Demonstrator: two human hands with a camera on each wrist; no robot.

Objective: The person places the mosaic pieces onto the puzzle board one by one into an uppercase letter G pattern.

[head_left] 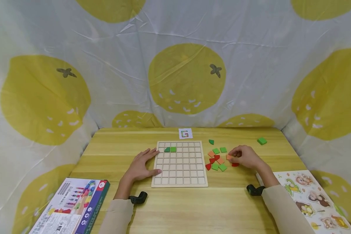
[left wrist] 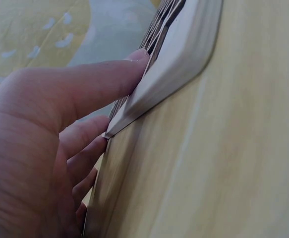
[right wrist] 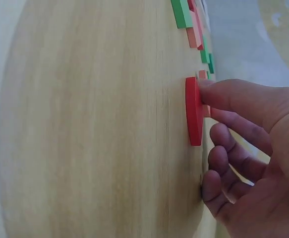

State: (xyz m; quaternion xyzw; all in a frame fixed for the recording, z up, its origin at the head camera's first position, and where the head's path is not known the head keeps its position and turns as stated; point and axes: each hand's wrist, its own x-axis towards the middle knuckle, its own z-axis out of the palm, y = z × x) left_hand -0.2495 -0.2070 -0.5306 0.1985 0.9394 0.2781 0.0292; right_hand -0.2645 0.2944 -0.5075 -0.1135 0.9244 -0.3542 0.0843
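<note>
the left hand (head_left: pixel 141 166) rests, fingers extended, on the edge of the grid board (head_left: pixel 182 173), apparently steadying it, while the right hand (head_left: pixel 248 157) pinches an orange tile (head_left: pixel 228 157), with loose tiles (head_left: pixel 215 166) just left of that hand, presumably for easy reach.

On the table (head_left: pixel 193 209), a grid board (head_left: pixel 183 164) carries 2 tiles (head_left: pixel 173 149) near its far-left corner. Behind it lies a card (head_left: pixel 185 133); to its right, loose tiles (head_left: pixel 215 167). Toward the table's far-right corner sits perhaps a stack (head_left: pixel 262 141). Box (head_left: pixel 68 201) nears the left edge, puzzle board (head_left: pixel 314 190) the right.
</note>
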